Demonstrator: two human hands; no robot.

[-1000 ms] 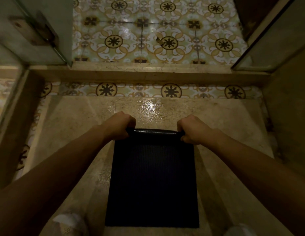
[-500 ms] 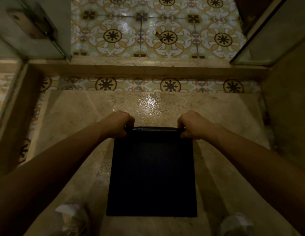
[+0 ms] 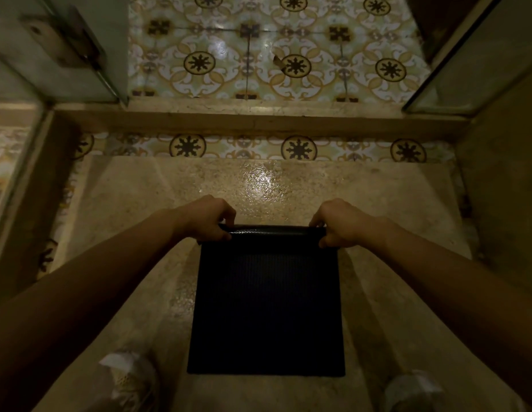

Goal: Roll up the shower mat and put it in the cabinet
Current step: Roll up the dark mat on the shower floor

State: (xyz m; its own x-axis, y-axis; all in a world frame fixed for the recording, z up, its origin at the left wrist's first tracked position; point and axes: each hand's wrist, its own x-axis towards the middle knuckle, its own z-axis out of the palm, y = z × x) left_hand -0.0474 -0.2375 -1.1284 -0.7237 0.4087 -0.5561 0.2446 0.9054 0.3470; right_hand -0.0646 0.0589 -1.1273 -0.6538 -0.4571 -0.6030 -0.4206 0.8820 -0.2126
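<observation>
A black ribbed shower mat (image 3: 267, 310) lies flat on the beige stone shower floor (image 3: 116, 203) between my feet. Its far edge is curled into a thin, tight roll (image 3: 273, 230). My left hand (image 3: 206, 218) pinches the left end of that roll and my right hand (image 3: 337, 223) pinches the right end, fingers wrapped over the top. The rest of the mat is still flat, reaching back toward me. No cabinet is in view.
A raised stone threshold (image 3: 258, 120) crosses ahead, with patterned floor tiles (image 3: 270, 55) beyond it. A glass door with a metal hinge (image 3: 62, 40) stands at the left, a glass panel (image 3: 478, 60) at the right. My white shoes (image 3: 131, 379) (image 3: 413, 391) flank the mat's near edge.
The roll has come slightly toward me, so less flat mat shows. My fingers have shifted from a full fist to a pinch on the roll's ends. The camera tilted down, showing more of my shoes.
</observation>
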